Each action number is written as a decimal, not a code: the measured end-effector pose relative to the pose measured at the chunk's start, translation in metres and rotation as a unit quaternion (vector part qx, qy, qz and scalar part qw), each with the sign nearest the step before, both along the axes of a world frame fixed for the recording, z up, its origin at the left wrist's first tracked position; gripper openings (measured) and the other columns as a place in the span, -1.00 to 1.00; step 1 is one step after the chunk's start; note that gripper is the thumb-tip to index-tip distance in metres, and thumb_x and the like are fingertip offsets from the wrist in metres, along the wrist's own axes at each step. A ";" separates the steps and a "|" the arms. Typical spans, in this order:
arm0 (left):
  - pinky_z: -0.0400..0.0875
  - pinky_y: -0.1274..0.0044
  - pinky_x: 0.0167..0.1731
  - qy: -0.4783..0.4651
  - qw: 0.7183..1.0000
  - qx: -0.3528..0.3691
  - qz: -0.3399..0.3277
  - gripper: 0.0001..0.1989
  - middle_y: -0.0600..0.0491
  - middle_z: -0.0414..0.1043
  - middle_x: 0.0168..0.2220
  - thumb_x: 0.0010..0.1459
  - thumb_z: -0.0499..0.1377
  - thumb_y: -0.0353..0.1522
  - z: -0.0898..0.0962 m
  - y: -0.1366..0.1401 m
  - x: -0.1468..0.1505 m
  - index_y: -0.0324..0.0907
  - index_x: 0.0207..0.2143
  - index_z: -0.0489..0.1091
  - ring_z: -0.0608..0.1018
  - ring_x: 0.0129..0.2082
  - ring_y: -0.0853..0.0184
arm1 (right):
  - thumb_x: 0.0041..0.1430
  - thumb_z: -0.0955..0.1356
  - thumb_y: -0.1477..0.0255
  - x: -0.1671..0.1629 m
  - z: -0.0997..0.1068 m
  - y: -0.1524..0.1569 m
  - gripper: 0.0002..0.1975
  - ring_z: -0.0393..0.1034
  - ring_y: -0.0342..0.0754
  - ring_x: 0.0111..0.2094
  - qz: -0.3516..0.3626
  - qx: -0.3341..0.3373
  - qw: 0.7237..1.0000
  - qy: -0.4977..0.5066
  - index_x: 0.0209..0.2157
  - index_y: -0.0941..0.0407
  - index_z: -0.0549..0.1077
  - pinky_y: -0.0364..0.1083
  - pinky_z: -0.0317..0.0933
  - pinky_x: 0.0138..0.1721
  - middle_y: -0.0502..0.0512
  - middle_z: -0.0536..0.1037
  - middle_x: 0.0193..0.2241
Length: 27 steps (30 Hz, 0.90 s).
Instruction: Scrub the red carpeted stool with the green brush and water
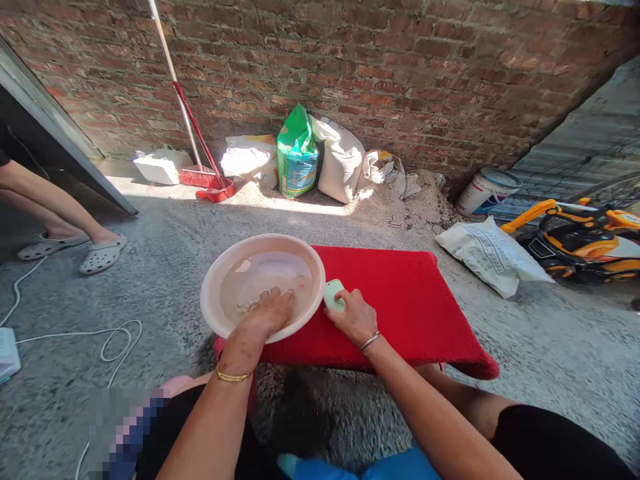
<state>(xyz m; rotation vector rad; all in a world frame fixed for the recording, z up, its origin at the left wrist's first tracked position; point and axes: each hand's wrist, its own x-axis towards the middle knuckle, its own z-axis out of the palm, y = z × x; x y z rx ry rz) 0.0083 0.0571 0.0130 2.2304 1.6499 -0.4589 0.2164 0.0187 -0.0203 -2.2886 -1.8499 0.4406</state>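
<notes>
My left hand [270, 312] is dipped in the water of a pale pink basin [213, 303], its fingers spread and nothing seen in them. Beside the basin's right rim, my right hand [354, 317] has its thumb and fingers around the edge of a small pale green rounded piece [333, 293], which looks like a soap dish. That piece rests at or just over a red cloth-covered low table [400, 300]. The basin stands on the table's left end. Small bits float in the water, one of them reddish.
Against the brick wall stand a broom and red dustpan [217, 191], a green bag [299, 157] and a white sack [341, 160]. A bucket [487, 192] and an orange toy vehicle [580, 237] are at right. Another person's legs [65, 210] and a white cable [107, 333] appear at left.
</notes>
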 end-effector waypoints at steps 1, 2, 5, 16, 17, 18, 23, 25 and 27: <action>0.45 0.09 0.08 0.002 1.000 -0.005 0.000 -0.50 -0.33 0.36 0.21 0.43 -0.11 -0.37 0.002 0.000 0.001 -0.18 0.33 0.33 0.47 0.21 -0.10 | 0.26 0.41 0.01 -0.012 -0.001 -0.002 -0.58 0.52 0.01 -0.19 0.015 0.000 1.000 -0.009 0.03 -0.07 0.56 -0.12 0.21 -0.26 0.12 0.53 -0.07; 0.45 0.07 0.08 0.005 1.000 -0.011 0.004 -0.49 -0.33 0.35 0.22 0.44 -0.11 -0.36 0.003 0.000 0.001 -0.17 0.35 0.31 0.46 0.22 -0.12 | 0.28 0.39 -0.01 -0.020 -0.002 -0.004 -0.56 0.51 0.02 -0.18 0.024 0.000 1.000 -0.016 0.05 -0.06 0.55 -0.12 0.22 -0.26 0.13 0.52 -0.05; 0.43 0.05 0.11 0.010 0.999 -0.026 0.015 -0.46 -0.30 0.35 0.23 0.44 -0.12 -0.32 0.007 0.002 0.001 -0.12 0.39 0.26 0.45 0.23 -0.14 | 0.29 0.39 0.00 -0.017 -0.005 -0.004 -0.55 0.51 0.04 -0.11 0.035 -0.005 0.999 -0.021 0.09 -0.08 0.52 -0.10 0.24 -0.22 0.14 0.50 -0.02; 0.44 0.06 0.08 0.019 0.999 -0.028 0.022 -0.39 -0.34 0.35 0.27 0.41 -0.16 -0.26 -0.011 0.014 -0.005 -0.14 0.42 0.25 0.48 0.18 -0.15 | 0.30 0.38 0.11 0.180 -0.008 -0.015 -0.57 0.50 0.05 -0.02 -0.188 -0.014 0.981 -0.039 0.13 -0.05 0.50 -0.08 0.28 -0.12 0.14 0.46 0.02; 0.44 0.07 0.08 0.023 0.999 -0.029 0.023 -0.39 -0.33 0.34 0.28 0.42 -0.17 -0.26 -0.010 0.014 -0.005 -0.13 0.43 0.25 0.49 0.18 -0.13 | 0.30 0.37 0.11 0.202 -0.008 -0.021 -0.56 0.50 0.06 -0.01 -0.218 -0.012 0.975 -0.039 0.13 -0.03 0.50 -0.06 0.29 -0.10 0.16 0.47 0.03; 0.45 0.08 0.08 0.028 0.999 -0.028 0.025 -0.39 -0.32 0.34 0.29 0.42 -0.17 -0.26 -0.010 0.014 -0.005 -0.12 0.43 0.24 0.50 0.18 -0.12 | 0.30 0.37 0.10 0.224 -0.008 -0.028 -0.55 0.49 0.09 0.00 -0.248 -0.011 0.968 -0.040 0.14 -0.01 0.50 -0.03 0.29 -0.07 0.20 0.48 0.05; 0.43 0.07 0.11 0.026 0.999 -0.029 0.024 -0.40 -0.33 0.35 0.27 0.44 -0.17 -0.25 -0.003 0.010 -0.002 -0.14 0.44 0.23 0.49 0.19 -0.13 | 0.23 0.38 0.06 0.292 -0.002 -0.061 -0.45 0.48 0.27 0.02 -0.362 -0.012 0.930 -0.063 0.11 0.11 0.54 0.10 0.32 -0.05 0.41 0.51 0.05; 0.39 0.03 0.14 0.022 0.999 -0.036 0.026 -0.40 -0.33 0.35 0.25 0.43 -0.17 -0.30 0.001 0.008 -0.001 -0.15 0.44 0.22 0.46 0.23 -0.15 | 0.18 0.40 0.05 0.285 -0.003 -0.066 -0.45 0.48 0.29 0.00 -0.348 0.009 0.935 -0.072 0.06 0.12 0.57 0.11 0.33 -0.08 0.42 0.53 -0.01; 0.40 0.05 0.12 0.001 0.999 -0.034 0.012 -0.43 -0.35 0.35 0.25 0.40 -0.11 -0.34 0.003 0.007 0.000 -0.19 0.39 0.27 0.46 0.21 -0.13 | 0.16 0.41 0.04 0.253 -0.006 -0.068 -0.49 0.48 0.26 -0.04 -0.279 0.043 0.957 -0.066 0.00 0.10 0.58 0.08 0.34 -0.12 0.35 0.53 -0.08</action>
